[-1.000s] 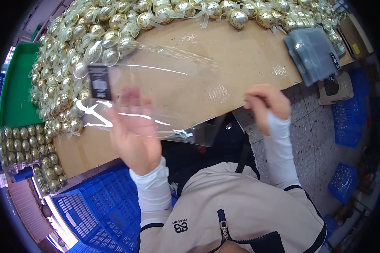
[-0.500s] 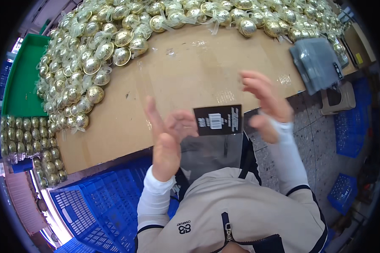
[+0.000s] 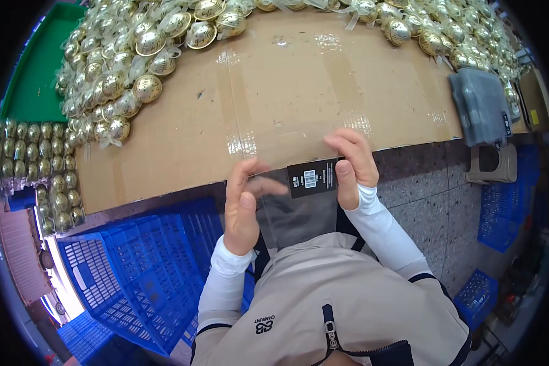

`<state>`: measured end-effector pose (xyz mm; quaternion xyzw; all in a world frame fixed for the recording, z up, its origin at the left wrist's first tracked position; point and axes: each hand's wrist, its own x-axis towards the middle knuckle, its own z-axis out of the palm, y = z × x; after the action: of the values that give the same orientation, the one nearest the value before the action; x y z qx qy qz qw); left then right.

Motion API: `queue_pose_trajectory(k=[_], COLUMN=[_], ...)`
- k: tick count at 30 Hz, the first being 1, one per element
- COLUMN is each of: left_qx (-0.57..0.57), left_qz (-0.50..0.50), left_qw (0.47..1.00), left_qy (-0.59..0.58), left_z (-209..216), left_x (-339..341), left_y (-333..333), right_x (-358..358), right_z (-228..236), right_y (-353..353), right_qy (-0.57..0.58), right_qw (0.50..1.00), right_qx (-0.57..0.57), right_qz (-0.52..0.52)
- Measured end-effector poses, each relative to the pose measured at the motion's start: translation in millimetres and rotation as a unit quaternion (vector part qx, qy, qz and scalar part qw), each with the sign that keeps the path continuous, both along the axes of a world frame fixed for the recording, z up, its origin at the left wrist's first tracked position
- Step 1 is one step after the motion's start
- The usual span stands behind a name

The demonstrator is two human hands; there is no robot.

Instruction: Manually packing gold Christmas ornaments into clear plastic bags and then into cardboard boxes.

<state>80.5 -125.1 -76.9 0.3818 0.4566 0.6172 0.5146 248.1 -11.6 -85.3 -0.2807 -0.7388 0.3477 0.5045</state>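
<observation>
A clear plastic bag [image 3: 302, 216] with a black barcode card [image 3: 312, 178] lies between my hands, running from the cardboard's near edge down to my lap. My left hand [image 3: 243, 210] is beside the bag's left side, fingers spread and partly blurred, fingertips close to the card. On the other side, my right hand [image 3: 355, 168] curves around the card's right edge, with thumb and fingers apart; whether it touches the bag I cannot tell. Many gold ball ornaments [image 3: 147, 88] with pale ribbons are heaped along the table's far and left sides.
Flat brown cardboard [image 3: 183, 131] covers the table. A stack of clear bags [image 3: 479, 104] sits at its right end, above a beige stool [image 3: 494, 165]. Packed gold ornaments [image 3: 33, 149] and a green tray [image 3: 33, 79] are at left. Blue crates [image 3: 134, 274] stand below the near edge.
Both hands have come in closer to the bag, the right one moving down and left to the card's edge. The whole view has shifted slightly.
</observation>
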Motion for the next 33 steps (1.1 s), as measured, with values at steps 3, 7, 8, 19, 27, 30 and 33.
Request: queue_pose_trajectory(k=[3,7,8,19,27,30,33], left_qx=[0.126,0.203,0.202,0.277,0.251,0.256,0.2], left_qz=[0.22,0.272,0.274,0.175,0.313,0.23,0.166], left_qw=[0.963,0.931,0.931,0.936,0.9,0.918,0.947], left_qy=[0.091,0.134,0.134,0.128,0.172,0.195,0.189], left_z=[-8.5,-9.5,-9.6,-9.3,-15.5,-21.6,-14.8], left_x=[14.0,7.3,5.3,-17.0,10.3,0.9,-1.0], left_y=[10.5,17.0,19.1,40.6,34.6,28.5,29.0], right_x=[-1.9,-12.7,-16.6,-22.2,1.1,8.2,21.8], right_z=[5.0,9.4,11.3,7.3,10.7,10.5,15.7], right_y=[0.8,7.1,9.1,34.2,29.4,25.2,15.7], right_qy=[0.007,0.062,0.087,0.139,0.044,0.006,-0.04], right_qw=[0.998,0.994,0.991,0.961,0.975,0.978,0.983], right_qx=[-0.021,-0.01,-0.004,0.028,0.169,0.163,0.129], right_qz=[0.052,0.091,0.101,0.236,0.139,0.132,0.126])
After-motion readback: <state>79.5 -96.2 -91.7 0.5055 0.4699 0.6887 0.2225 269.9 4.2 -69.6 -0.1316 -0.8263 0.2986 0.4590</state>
